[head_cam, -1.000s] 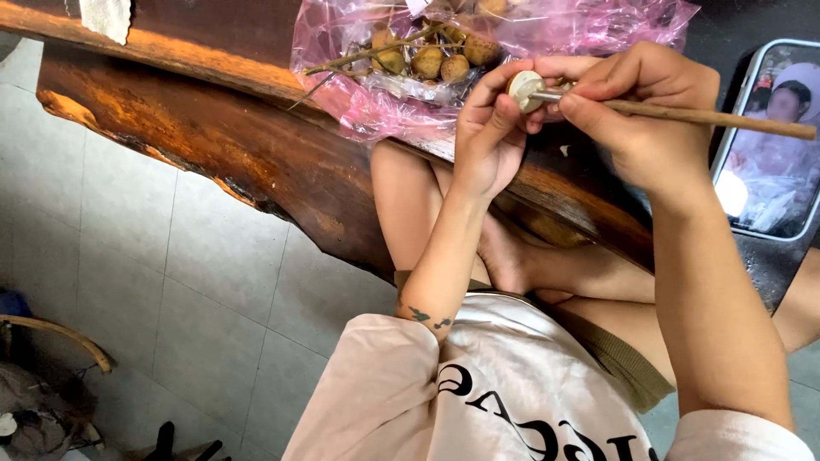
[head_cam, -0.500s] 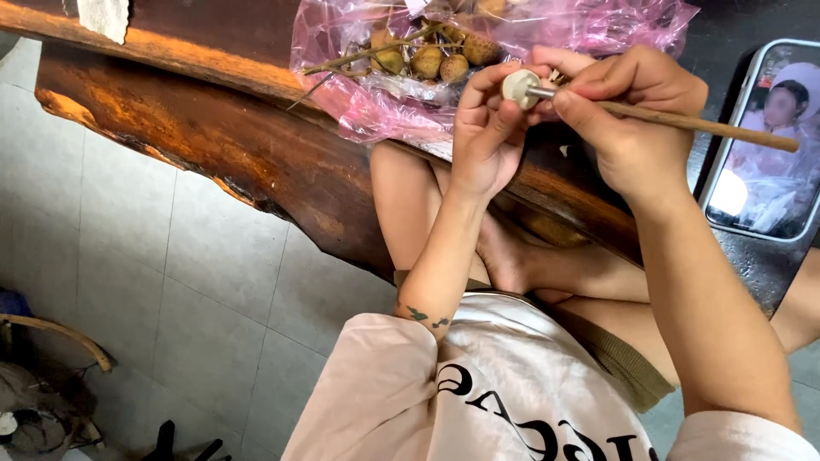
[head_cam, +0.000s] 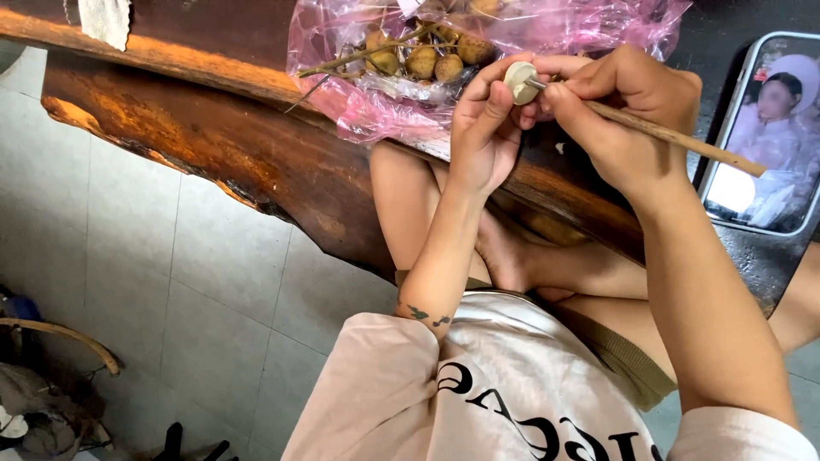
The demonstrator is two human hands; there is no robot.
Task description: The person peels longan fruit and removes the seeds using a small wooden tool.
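— What does the left hand (head_cam: 483,128) hold?
— Its grip pinches a small pale round fruit (head_cam: 518,81) above the wooden table (head_cam: 256,145) edge.
— And the right hand (head_cam: 628,107)?
— Fingers pressed around a thin wooden stick (head_cam: 675,137), tip in the fruit, beside a pink plastic bag (head_cam: 376,94).

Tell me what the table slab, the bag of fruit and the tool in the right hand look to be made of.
Table slab: solid wood, glossy varnish; grain and an uneven natural edge show.
Bag: thin pink see-through plastic film, crinkled and shiny.
Tool in the right hand: handle looks like bare wood or bamboo, matte tan; its tip seems metal, too small to be sure.
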